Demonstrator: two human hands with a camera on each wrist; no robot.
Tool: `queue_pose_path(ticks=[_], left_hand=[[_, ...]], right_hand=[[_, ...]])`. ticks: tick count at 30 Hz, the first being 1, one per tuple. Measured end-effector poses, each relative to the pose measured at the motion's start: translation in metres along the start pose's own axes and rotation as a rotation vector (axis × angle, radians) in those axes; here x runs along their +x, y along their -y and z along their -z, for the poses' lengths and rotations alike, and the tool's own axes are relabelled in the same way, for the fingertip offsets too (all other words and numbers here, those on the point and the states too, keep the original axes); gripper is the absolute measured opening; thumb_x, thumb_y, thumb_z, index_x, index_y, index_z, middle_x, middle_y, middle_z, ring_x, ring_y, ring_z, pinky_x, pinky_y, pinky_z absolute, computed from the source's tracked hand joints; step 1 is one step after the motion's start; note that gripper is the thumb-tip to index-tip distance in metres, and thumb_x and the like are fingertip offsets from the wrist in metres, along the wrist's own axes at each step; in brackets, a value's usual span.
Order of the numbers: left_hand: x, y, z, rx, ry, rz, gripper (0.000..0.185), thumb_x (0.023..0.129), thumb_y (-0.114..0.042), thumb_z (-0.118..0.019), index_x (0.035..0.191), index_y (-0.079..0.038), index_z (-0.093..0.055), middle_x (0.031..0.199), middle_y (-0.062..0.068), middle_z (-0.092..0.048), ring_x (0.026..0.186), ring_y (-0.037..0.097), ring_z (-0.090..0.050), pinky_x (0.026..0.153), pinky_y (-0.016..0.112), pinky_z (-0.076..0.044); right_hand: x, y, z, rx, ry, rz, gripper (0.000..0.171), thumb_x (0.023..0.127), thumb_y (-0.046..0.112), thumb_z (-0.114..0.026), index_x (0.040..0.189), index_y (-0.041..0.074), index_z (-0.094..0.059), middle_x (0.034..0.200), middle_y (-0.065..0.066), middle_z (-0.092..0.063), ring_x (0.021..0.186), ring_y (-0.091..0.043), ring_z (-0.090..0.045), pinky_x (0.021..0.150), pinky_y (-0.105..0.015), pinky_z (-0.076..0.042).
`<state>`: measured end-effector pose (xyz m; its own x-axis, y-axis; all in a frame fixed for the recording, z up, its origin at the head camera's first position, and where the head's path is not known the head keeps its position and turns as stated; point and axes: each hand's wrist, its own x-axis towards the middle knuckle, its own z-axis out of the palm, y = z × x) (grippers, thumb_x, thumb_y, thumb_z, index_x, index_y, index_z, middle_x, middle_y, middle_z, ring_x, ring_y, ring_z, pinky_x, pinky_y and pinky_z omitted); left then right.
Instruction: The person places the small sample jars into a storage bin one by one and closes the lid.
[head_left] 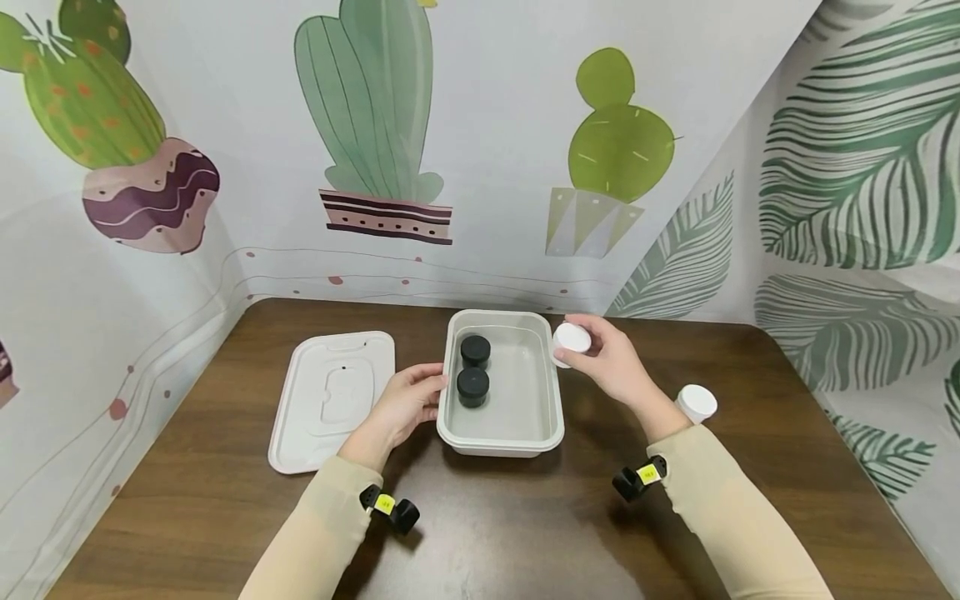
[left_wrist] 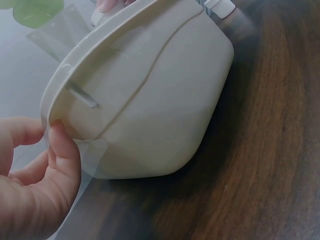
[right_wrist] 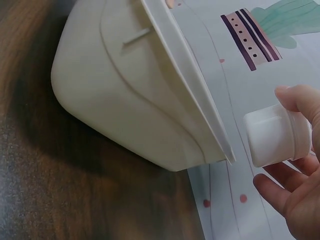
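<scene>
Right of the tub, which runs near to far, the right hand grips a white jar, seemingly off the table; the left hand grips the tub's left side.

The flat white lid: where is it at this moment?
In the head view, the flat white lid lies on the table, left of the grey box, near the left hand.

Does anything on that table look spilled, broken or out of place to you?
No, nothing stands out. The pale bin sits flat on the table, its lid lies flat to the left, and both black jars stand upright inside. The right hand holds a white jar; no spill or damage shows.
</scene>
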<state>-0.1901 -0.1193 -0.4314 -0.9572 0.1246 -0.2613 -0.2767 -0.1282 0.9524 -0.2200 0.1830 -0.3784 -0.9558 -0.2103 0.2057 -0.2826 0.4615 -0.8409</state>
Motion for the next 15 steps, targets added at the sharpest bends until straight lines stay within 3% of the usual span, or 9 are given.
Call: queue_pose_path(ticks=[15], left_hand=[[-0.0018, -0.0015, 0.0013, -0.014, 0.001, 0.005, 0.038, 0.092, -0.006, -0.054, 0.127, 0.007, -0.048, 0.091, 0.003, -0.061, 0.071, 0.013, -0.062, 0.059, 0.025, -0.051]], right_hand=[[0.0055, 0.0054, -0.008, 0.017, 0.018, 0.014, 0.056, 0.08, 0.013, -0.074, 0.129, -0.002, -0.05, 0.113, -0.019, -0.061, 0.082, -0.003, -0.058, 0.069, -0.015, -0.05]])
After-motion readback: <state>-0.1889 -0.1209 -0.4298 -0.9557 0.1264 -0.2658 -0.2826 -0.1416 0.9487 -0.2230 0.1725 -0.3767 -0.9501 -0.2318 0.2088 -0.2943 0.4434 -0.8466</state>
